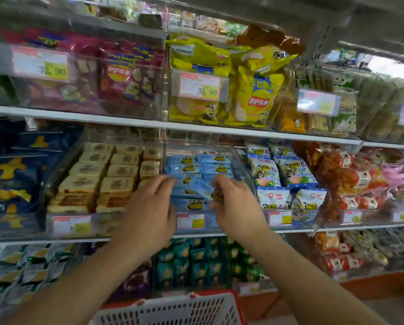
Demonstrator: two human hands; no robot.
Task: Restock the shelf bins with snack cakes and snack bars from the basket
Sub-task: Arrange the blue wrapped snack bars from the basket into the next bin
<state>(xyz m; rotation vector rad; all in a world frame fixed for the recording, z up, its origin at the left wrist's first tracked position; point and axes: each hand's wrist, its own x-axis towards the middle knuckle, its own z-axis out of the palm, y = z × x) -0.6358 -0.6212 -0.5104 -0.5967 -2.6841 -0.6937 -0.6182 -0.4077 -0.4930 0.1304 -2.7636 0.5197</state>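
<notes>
Reaching into the clear plastic bin (240,165), the right hand (237,207) pinches a glossy blue packet (216,194); the left hand (147,212) hovers with loosely spread fingers, holding nothing.

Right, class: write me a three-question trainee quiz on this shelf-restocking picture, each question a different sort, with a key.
1. True or false: the right hand pinches a small light-blue snack packet over the clear plastic bin of light-blue packets.
2. Which lies directly left of that bin? A) tan rectangular snack cakes B) yellow crisp bags C) white panda-print packets
3. Fill in: the white-mesh, red-rimmed plastic basket sits ____ the hands in the picture.

Key
1. True; the left hand reaches in beside it, fingers loosely spread.
2. A
3. below
</notes>
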